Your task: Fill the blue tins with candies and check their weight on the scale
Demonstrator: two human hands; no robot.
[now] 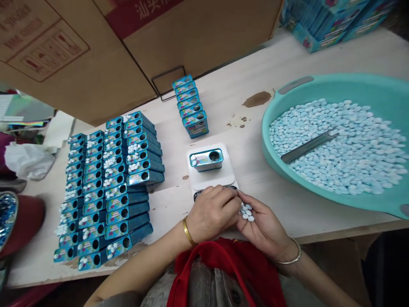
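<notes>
My right hand (pixel 262 224) is cupped palm up at the table's near edge, holding several pale blue tablets (pixel 246 212). My left hand (pixel 212 212) lies beside it, fingers curled and pinching at those tablets. Just beyond both hands an open blue tin (pixel 206 159) sits on a small white scale (pixel 220 175), whose dark display is partly hidden by my fingers. A large teal basin (pixel 377 91) of blue tablets (pixel 351 145) stands to the right, with a metal scoop (pixel 308 146) lying in it.
Several rows of filled blue tins (pixel 107 183) cover the table's left part. A short row of tins (pixel 191 106) stands behind the scale. Cardboard boxes (pixel 134 47) line the back; blue cartons (pixel 332 19) are stacked far right. A red container (pixel 19 221) sits at left.
</notes>
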